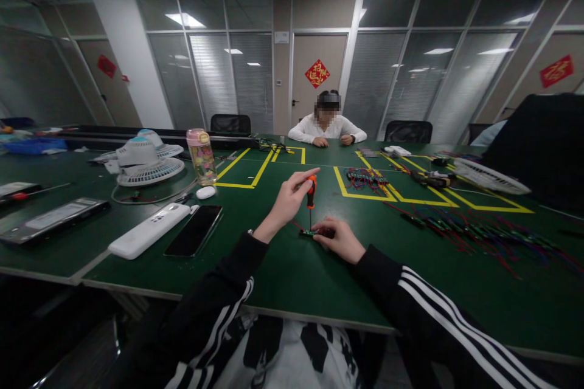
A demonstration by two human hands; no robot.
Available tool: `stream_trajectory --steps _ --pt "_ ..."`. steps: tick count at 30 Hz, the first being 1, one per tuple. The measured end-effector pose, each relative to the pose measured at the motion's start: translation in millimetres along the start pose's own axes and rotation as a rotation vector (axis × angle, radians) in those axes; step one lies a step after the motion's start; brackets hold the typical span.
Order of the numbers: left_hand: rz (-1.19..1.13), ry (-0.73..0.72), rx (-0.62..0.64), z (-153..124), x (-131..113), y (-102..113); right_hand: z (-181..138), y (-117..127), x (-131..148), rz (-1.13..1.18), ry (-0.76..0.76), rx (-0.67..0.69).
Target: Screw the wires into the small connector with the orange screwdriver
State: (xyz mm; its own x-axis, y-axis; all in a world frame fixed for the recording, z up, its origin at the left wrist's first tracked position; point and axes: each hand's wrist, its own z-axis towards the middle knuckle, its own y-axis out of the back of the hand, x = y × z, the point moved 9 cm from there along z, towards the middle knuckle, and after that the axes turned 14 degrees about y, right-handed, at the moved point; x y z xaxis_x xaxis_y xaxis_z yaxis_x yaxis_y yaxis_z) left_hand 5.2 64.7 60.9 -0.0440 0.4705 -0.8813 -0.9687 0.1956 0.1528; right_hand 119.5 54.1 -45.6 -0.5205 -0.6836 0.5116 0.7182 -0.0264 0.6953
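Note:
My left hand [288,200] is closed around the orange and black handle of a small screwdriver [311,192], held upright with its tip down on a small circuit board [311,232]. My right hand [340,239] rests on the green table [292,267] and pinches that board, fingers closed on its right end. Red and black wires trail from the board. Both arms wear black sleeves with white stripes.
A black phone [194,230], a white power bank [148,229], a white mouse-like object [205,192], a drink bottle [202,157] and a white fan [144,163] lie left. Wired boards [460,228] pile right, yellow-taped squares [365,188] beyond. A person [327,127] sits opposite.

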Motion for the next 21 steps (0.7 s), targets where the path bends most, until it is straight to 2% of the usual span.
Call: stream_trajectory --steps 2,6,7,11,12,16,17,21 --pt "-0.03 0.022 0.022 0 2 -2 0 0 0 -0.004 0.006 -0.003" --pt "0.095 -0.042 -0.195 -4 -2 12 0 0 0 0.004 -0.002 0.002" --pt "0.105 -0.048 -0.186 -3 -2 11 0 0 0 0.007 -0.003 0.005" --pt "-0.036 0.022 0.062 1 5 -5 0 0 1 0.013 0.002 0.002" --pt "-0.048 0.027 0.056 2 5 -4 0 1 0 0.015 0.002 -0.001" --pt "0.088 -0.044 -0.157 -1 -1 10 0 0 -2 0.03 -0.013 0.006" --pt "0.1 -0.053 -0.158 -2 -3 10 0 -1 -2 0.033 -0.016 0.012" --pt "-0.025 0.016 0.002 2 3 -1 0 -1 -2 0.044 -0.011 0.025"
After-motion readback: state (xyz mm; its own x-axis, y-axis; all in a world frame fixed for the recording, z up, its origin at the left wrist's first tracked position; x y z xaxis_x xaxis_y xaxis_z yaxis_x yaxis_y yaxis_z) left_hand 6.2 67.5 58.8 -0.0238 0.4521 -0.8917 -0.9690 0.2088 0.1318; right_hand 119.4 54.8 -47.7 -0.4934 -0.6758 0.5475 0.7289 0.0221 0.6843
